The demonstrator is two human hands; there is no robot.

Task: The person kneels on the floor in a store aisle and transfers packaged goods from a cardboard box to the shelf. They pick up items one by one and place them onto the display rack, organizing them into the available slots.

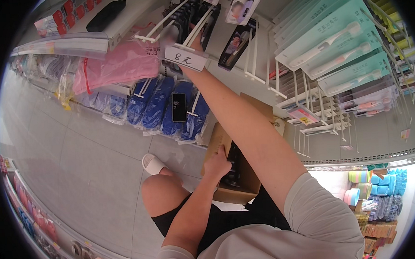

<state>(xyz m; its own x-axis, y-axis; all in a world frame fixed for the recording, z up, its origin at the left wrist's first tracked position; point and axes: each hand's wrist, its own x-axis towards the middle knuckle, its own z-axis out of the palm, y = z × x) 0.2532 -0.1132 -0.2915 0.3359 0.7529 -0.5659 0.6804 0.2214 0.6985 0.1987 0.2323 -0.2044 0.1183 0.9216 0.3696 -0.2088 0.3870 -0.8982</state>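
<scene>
My left hand (217,165) grips the flap of an open cardboard box (240,195) at my lap, thumb lying along the cardboard. Dark items (233,175) lie inside the box, partly hidden by my arm. My right arm stretches up to the shelf, where my right hand (195,43) is among black carded packs (208,23) on white metal hooks. A handwritten price tag (186,57) and the hooks cover most of that hand, so its fingers cannot be made out. Another black carded pack (238,45) hangs to its right.
Blue bagged slippers (152,106) line the bottom shelf, with a smartphone (179,107) on top. Pink bagged goods (121,65) sit to their left. Toothbrushes on green cards (329,46) hang at right, beside protruding bare hooks (257,75). Another stocked shelf (51,219) borders the tiled floor (94,155).
</scene>
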